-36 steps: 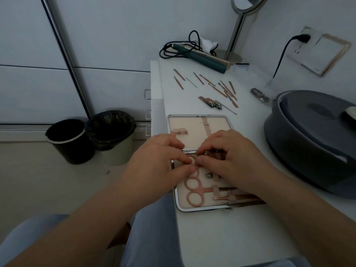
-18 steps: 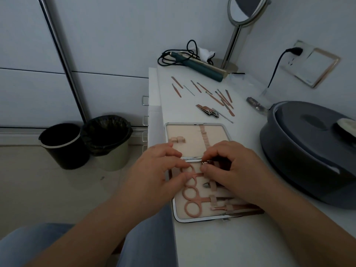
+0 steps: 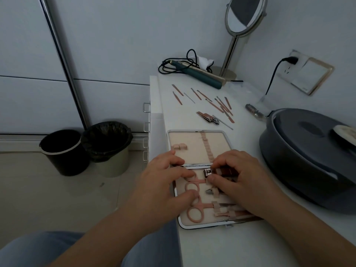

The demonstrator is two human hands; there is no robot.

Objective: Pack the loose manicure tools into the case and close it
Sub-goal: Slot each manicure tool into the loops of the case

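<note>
**Seating a nail clipper in the open case**

Pinching a small nail clipper (image 3: 208,172) between thumb and forefinger, the right hand (image 3: 242,180) holds it over the near half of the manicure case (image 3: 194,224), just beside the hinge. The left hand (image 3: 163,187) lies on the left edge of that same half, fingers fairly straight and spread, the fingertips (image 3: 189,173) pressing on the padded lining and on the rings of the upper pink scissors (image 3: 193,185); it grips nothing.

The case lies opened flat near the front left edge of the worktop (image 3: 221,247). In the near half sit the upper scissors, a second pair of pink scissors (image 3: 196,211) nearer the front edge, and a small grey-tipped tool (image 3: 211,191) under a strap between them. The far half (image 3: 192,145) shows only its beige lining, a row of loops and two small tabs.

Farther back on the worktop, well apart from the case, lie the loose tools (image 3: 221,105): thin rose-gold and steel sticks scattered in a fan, and a larger nail clipper (image 3: 208,118) nearest the case. Toward the back edge rest a teal hair straightener (image 3: 200,74) with its coiled cord and a round mirror (image 3: 242,14) on a stand. A big dark grey lidded pot (image 3: 308,157) fills the right edge. On the floor at the left stand two bins (image 3: 86,147).
</note>
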